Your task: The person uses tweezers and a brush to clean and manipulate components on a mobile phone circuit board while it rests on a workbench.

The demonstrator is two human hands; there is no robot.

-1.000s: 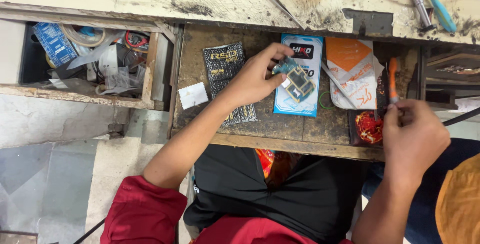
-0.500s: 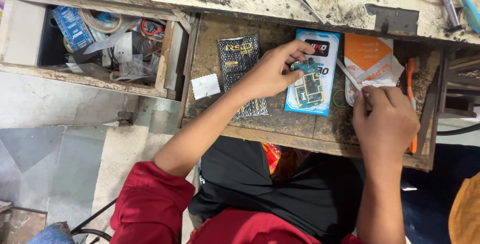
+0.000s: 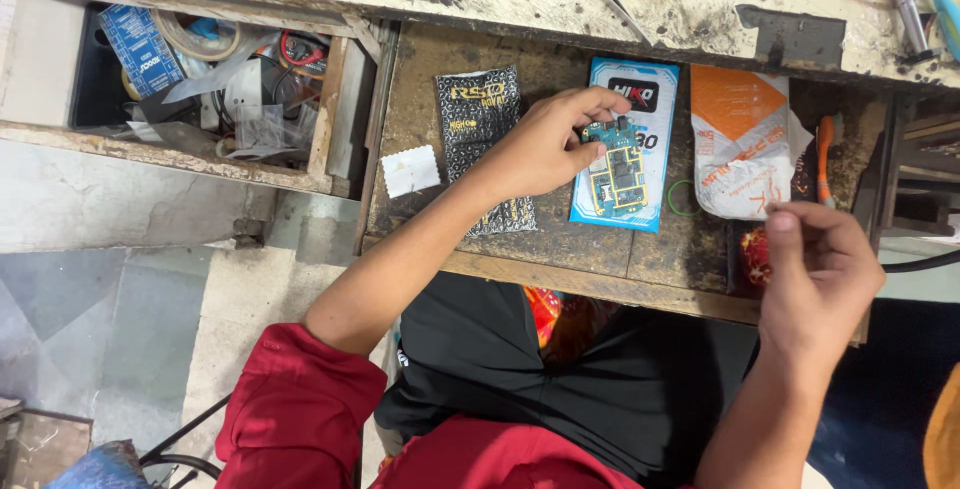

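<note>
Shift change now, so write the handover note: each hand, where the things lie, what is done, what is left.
Left hand: fingertips pressing on the small circuit board, which lies on the blue packet in the open drawer.
Right hand: raised over the drawer's right edge, fingers pinched; whether it holds anything cannot be told.
Nearby: black packet left of the hand, orange-and-white pouch to the right, orange-handled tool beyond.
Done: board laid out and steadied.
Left: no tool on the board yet.

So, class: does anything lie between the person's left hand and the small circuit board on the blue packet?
Nothing visible does. The left hand already touches the circuit board, which lies on the blue packet. The right hand is off to the side.
</note>
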